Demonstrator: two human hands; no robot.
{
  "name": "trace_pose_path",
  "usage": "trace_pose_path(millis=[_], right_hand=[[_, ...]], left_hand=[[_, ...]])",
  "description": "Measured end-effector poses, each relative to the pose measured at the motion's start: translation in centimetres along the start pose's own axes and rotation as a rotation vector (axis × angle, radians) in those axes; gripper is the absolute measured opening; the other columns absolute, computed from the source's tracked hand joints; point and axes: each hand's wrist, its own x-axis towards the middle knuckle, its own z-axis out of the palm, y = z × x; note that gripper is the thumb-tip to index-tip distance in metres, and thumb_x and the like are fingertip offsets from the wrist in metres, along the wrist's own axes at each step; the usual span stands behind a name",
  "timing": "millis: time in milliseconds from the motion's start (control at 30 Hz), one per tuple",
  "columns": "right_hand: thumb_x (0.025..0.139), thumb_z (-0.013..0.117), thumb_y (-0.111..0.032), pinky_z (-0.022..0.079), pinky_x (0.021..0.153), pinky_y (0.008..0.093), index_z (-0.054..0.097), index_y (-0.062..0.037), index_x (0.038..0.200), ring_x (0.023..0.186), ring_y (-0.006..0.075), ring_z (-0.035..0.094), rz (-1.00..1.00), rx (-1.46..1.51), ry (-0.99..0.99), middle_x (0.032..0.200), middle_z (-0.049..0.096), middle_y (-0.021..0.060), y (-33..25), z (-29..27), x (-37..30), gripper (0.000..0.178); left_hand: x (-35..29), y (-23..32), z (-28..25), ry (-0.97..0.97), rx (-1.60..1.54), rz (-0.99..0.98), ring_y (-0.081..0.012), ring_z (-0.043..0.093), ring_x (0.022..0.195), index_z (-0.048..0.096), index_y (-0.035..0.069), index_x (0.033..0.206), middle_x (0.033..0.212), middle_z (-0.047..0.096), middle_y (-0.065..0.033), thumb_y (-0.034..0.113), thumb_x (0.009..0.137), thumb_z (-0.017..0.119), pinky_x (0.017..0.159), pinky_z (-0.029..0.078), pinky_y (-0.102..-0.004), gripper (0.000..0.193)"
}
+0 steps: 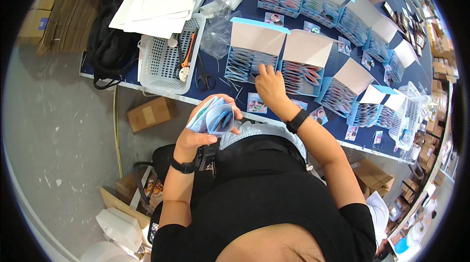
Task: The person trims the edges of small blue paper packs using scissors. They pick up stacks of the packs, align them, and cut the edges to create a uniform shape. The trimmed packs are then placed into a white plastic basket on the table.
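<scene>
My left hand [193,132] is closed around a few small blue packets [220,117], fanned slightly apart above the table's front edge. My right hand [270,85] reaches into the front of an open light-blue box [238,78], its fingers curled at the packets' edge; whether a packet is between them is hidden. Rows of thin upright packets [241,63] fill that box. To its right stands another open box [313,94] with reddish packets. A small picture card [257,104] lies on the table in front of my right hand.
More open boxes [338,96] of packets stand in two rows on the blue table [223,96]. At left, a white basket [164,78] holds an orange-handled tool, with scissors [205,81] beside it. White sheets [156,0] overhang the basket. A carton [152,114] is on the floor.
</scene>
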Motion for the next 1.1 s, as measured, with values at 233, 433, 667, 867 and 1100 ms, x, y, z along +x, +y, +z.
trace_pose_path(millis=[233, 433, 667, 867, 1100], right_hand=[[0.068, 0.062, -0.009, 0.052, 0.058, 0.0304, 0.063, -0.0057, 0.070, 0.077, 0.0219, 0.059, -0.030, 0.058, -0.023, 0.083, 0.054, 0.0080, 1.0, -0.4, 1.0, 0.004], [0.068, 0.064, -0.009, 0.051, 0.059, 0.0304, 0.059, -0.0081, 0.074, 0.077, 0.0220, 0.059, -0.084, 0.093, 0.021, 0.082, 0.054, 0.0066, 1.7, -0.7, 0.9, 0.008], [0.068, 0.061, -0.001, 0.049, 0.069, 0.0340, 0.059, -0.0050, 0.076, 0.085, 0.0254, 0.056, -0.112, 0.222, -0.009, 0.089, 0.050, 0.0109, 2.6, -1.4, 1.9, 0.009], [0.069, 0.059, 0.002, 0.048, 0.071, 0.0353, 0.056, -0.0040, 0.081, 0.084, 0.0272, 0.057, -0.124, 0.306, 0.034, 0.085, 0.055, 0.0112, 3.0, -0.4, 1.1, 0.014], [0.069, 0.059, 0.003, 0.048, 0.070, 0.0370, 0.052, -0.0049, 0.088, 0.079, 0.0298, 0.059, -0.038, 0.402, 0.027, 0.077, 0.060, 0.0110, 3.2, -1.8, 0.8, 0.022]], left_hand=[[0.3, 0.6, 0.1, -0.111, -0.018, 0.034, -0.0268, 0.059, 0.098, 0.047, -0.005, 0.116, 0.105, 0.055, -0.0182, 0.017, 0.057, 0.080, 0.083, 0.052, -0.0384, 0.071], [0.8, 0.8, 0.0, -0.144, 0.052, 0.062, -0.0275, 0.058, 0.101, 0.047, -0.004, 0.116, 0.107, 0.056, -0.0188, 0.019, 0.056, 0.081, 0.084, 0.052, -0.0394, 0.073], [0.9, 1.0, -0.4, -0.105, 0.029, 0.030, -0.0292, 0.055, 0.106, 0.045, -0.003, 0.119, 0.107, 0.056, -0.0176, 0.013, 0.057, 0.079, 0.085, 0.053, -0.0428, 0.073], [0.7, 0.7, -1.2, -0.073, 0.031, 0.017, -0.0308, 0.054, 0.107, 0.044, -0.004, 0.120, 0.108, 0.055, -0.0176, 0.013, 0.056, 0.078, 0.083, 0.054, -0.0452, 0.075], [1.3, 0.4, -1.2, -0.072, 0.054, 0.001, -0.0309, 0.054, 0.108, 0.043, -0.003, 0.121, 0.108, 0.054, -0.0179, 0.014, 0.057, 0.078, 0.084, 0.054, -0.0455, 0.076]])
